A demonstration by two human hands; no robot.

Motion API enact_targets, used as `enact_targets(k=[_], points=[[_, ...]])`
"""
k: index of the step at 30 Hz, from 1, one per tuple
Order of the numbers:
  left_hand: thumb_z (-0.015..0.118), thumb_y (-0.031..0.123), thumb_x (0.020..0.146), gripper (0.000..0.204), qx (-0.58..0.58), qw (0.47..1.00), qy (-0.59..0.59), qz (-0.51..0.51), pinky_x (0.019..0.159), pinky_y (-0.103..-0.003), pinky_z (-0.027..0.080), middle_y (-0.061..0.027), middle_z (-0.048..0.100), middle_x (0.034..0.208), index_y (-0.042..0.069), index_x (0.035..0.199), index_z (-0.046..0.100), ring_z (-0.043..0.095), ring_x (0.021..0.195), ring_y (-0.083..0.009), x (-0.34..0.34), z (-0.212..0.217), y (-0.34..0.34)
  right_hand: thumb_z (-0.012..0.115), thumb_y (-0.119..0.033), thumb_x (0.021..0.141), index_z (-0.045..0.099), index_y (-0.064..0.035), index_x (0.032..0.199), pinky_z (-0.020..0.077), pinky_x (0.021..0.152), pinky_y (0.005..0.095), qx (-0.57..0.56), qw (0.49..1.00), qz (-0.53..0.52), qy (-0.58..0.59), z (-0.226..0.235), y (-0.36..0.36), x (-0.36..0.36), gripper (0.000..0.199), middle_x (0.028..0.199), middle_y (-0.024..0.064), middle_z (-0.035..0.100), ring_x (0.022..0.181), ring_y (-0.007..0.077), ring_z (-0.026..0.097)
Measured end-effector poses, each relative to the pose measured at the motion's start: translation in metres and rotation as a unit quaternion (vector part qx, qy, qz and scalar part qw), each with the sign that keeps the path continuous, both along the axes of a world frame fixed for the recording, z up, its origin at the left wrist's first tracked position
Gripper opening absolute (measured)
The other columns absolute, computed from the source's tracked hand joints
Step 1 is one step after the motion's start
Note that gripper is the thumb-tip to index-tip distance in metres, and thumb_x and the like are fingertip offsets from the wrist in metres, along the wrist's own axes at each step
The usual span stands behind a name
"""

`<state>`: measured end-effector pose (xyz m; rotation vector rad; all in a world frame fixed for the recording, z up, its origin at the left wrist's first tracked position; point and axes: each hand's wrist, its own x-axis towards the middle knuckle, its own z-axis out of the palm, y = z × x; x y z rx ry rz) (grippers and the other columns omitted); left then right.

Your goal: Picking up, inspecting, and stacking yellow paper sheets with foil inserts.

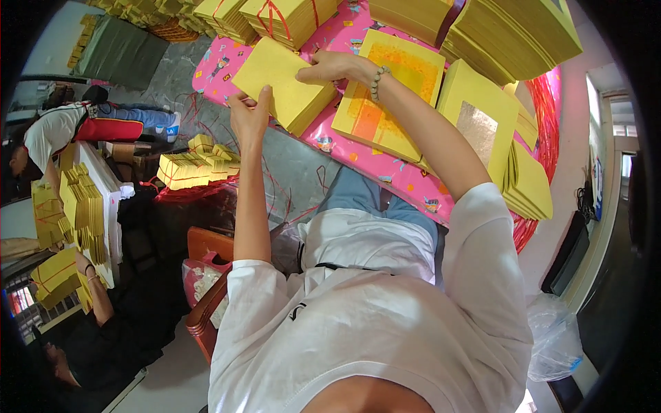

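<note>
A thick stack of yellow paper (281, 79) lies near the left end of the pink-covered table. My left hand (249, 118) grips its near left edge, the thumb on top and the fingers partly hidden along the side. On the opposite edge, my right hand (339, 67) holds the stack with the thumb over the top sheet; a bead bracelet circles that wrist. Under my right forearm sits another yellow stack with an orange-printed top sheet (413, 65). Right of it is yellow paper with a gold foil square (478, 127).
Red-tied yellow bundles (272, 20) and tall yellow stacks (513, 38) line the table's far side. Red strands (545, 138) hang at the right edge. A wooden chair (206, 323) stands to my left. Two people handle yellow bundles (86, 199) at another table.
</note>
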<state>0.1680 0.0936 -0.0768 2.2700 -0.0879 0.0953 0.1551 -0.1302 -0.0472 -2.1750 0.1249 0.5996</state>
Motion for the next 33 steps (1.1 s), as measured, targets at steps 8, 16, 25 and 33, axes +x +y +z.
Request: enact_targets(k=[8, 16, 25, 33], points=[[0.073, 0.052, 0.069, 0.086, -0.206, 0.960, 0.171, 0.087, 0.076, -0.032, 0.045, -0.0175, 0.042, 0.118, -0.004, 0.123, 0.038, 0.050, 0.100, -0.0219, -0.024, -0.029, 0.004, 0.051, -0.046, 0.076, 0.059, 0.0040, 0.073, 0.0414, 0.055, 0.0366, -0.001, 0.995, 0.033, -0.099, -0.016, 0.006, -0.001, 0.050, 0.069, 0.0117, 0.059, 0.061, 0.0219, 0.054], [0.066, 0.036, 0.081, 0.059, -0.484, 0.826, 0.290, -0.010, 0.083, -0.033, 0.047, -0.0118, 0.055, 0.117, -0.001, 0.121, 0.046, 0.056, 0.103, -0.0203, -0.037, -0.019, 0.023, 0.049, -0.044, 0.081, 0.043, 0.0134, 0.115, 0.0458, 0.077, 0.0386, -0.018, 0.995, 0.083, -0.056, 0.014, 0.054, -0.024, 0.067, 0.103, 0.0249, 0.059, 0.092, 0.0314, 0.059], [0.063, 0.027, 0.087, 0.048, -0.599, 0.735, 0.315, -0.038, 0.090, -0.034, 0.047, -0.0100, 0.056, 0.120, 0.003, 0.126, 0.047, 0.056, 0.107, -0.0215, -0.058, 0.029, 0.033, 0.040, -0.063, 0.086, 0.049, 0.0098, 0.115, 0.0454, 0.078, 0.0362, 0.048, 0.996, 0.065, -0.041, 0.048, 0.050, -0.055, 0.079, 0.106, 0.0230, 0.057, 0.095, 0.0304, 0.057], [0.059, 0.031, 0.089, 0.048, -0.650, 0.649, 0.369, -0.141, 0.088, -0.037, 0.049, -0.0119, 0.058, 0.118, 0.002, 0.126, 0.046, 0.059, 0.104, -0.0238, -0.091, 0.086, 0.000, 0.043, -0.044, 0.093, 0.054, -0.0071, 0.120, 0.0423, 0.081, 0.0267, 0.255, 0.949, -0.069, -0.172, 0.098, -0.013, -0.153, 0.047, 0.110, 0.0030, 0.057, 0.098, 0.0127, 0.053]])
